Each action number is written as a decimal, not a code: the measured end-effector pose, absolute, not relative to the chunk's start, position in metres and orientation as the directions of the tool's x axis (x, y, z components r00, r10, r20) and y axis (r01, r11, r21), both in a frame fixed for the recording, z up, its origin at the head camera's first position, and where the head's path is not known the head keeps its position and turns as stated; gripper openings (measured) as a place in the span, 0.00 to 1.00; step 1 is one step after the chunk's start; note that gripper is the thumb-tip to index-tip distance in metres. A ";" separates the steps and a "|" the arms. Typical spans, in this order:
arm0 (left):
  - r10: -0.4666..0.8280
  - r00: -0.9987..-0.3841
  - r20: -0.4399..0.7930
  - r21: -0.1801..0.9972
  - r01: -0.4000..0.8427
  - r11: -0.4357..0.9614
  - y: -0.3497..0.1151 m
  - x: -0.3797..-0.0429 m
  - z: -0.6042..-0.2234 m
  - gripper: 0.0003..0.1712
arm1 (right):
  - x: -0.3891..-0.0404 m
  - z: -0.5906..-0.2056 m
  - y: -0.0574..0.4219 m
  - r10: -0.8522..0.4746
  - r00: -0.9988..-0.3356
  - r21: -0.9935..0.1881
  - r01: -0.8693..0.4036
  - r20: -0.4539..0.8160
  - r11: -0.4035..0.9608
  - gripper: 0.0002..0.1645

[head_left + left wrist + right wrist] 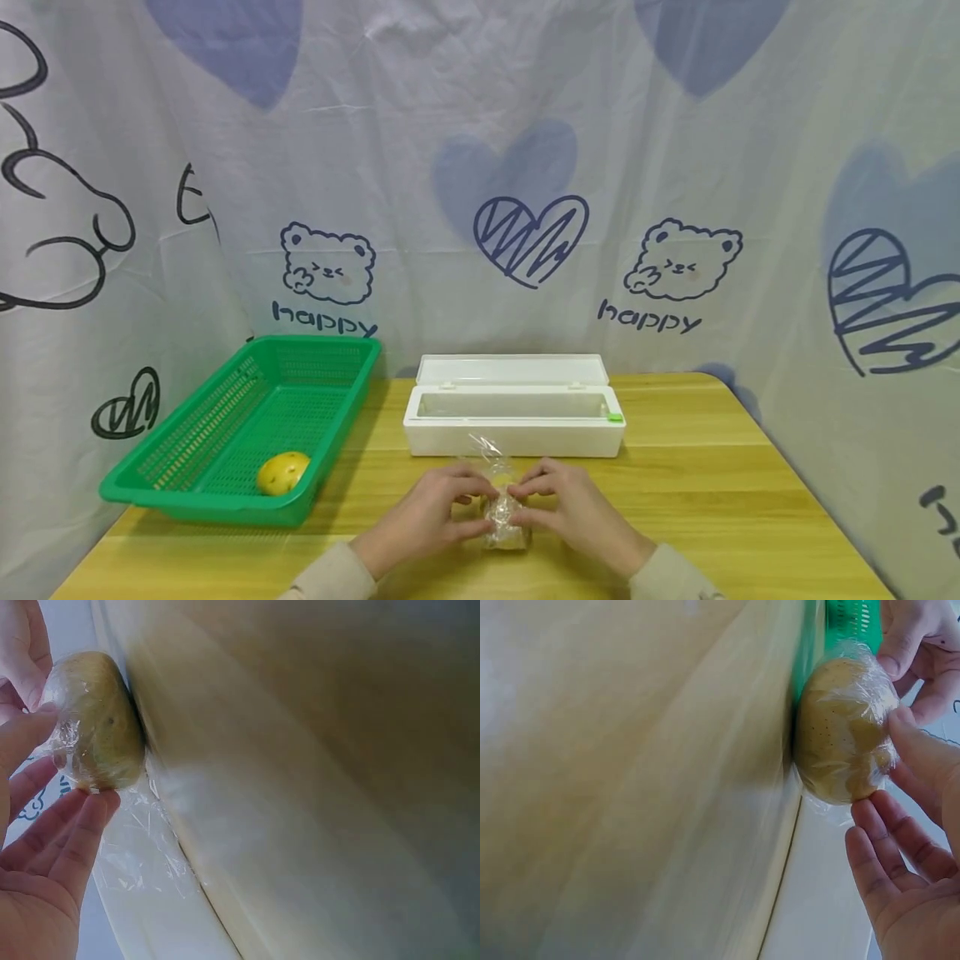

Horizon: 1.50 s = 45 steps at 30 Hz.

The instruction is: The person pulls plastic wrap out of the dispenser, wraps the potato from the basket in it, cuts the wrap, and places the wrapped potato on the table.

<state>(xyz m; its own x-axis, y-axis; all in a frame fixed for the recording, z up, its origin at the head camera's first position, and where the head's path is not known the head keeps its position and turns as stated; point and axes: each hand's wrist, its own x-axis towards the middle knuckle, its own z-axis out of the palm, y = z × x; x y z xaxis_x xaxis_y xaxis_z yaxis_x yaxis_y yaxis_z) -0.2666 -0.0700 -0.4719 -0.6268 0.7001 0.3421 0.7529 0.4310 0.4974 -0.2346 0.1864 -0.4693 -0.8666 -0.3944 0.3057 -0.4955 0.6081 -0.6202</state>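
Observation:
A potato in clear plastic wrap rests on the wooden table, between my two hands. My left hand holds its left side, thumb and fingertips on the film. From the other side my right hand holds it the same way. In the left wrist view the potato shows through wrinkled film, and a loose stretch of plastic wrap spreads beyond it. The right wrist view shows the wrapped potato with the right thumb and fingertips against it.
Behind the hands stands a long white wrap dispenser box, lid raised, with a green slider at its right end. On the left, a green plastic basket holds an unwrapped potato. A printed curtain hangs around the table.

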 end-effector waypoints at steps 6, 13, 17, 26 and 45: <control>0.691 -0.624 0.365 0.470 0.764 0.442 -0.069 -0.266 -0.471 0.14 | -0.236 -0.471 0.186 -0.399 -0.861 -0.621 -0.506 0.316 0.599 0.17; 0.687 -0.638 0.348 0.490 0.749 0.447 -0.067 -0.267 -0.467 0.13 | -0.235 -0.467 0.185 -0.417 -0.849 -0.607 -0.525 0.325 0.597 0.19; 0.676 -0.656 0.336 0.500 0.732 0.462 -0.066 -0.268 -0.465 0.13 | -0.233 -0.465 0.185 -0.459 -0.814 -0.543 -0.580 0.356 0.607 0.21; 0.639 -0.721 0.269 0.595 0.646 0.478 -0.068 -0.269 -0.460 0.15 | -0.236 -0.463 0.185 -0.457 -0.812 -0.534 -0.583 0.363 0.613 0.16; 0.650 -0.725 0.227 0.674 0.599 0.433 -0.069 -0.276 -0.463 0.10 | -0.231 -0.462 0.179 -0.400 -0.806 -0.412 -0.575 0.437 0.707 0.05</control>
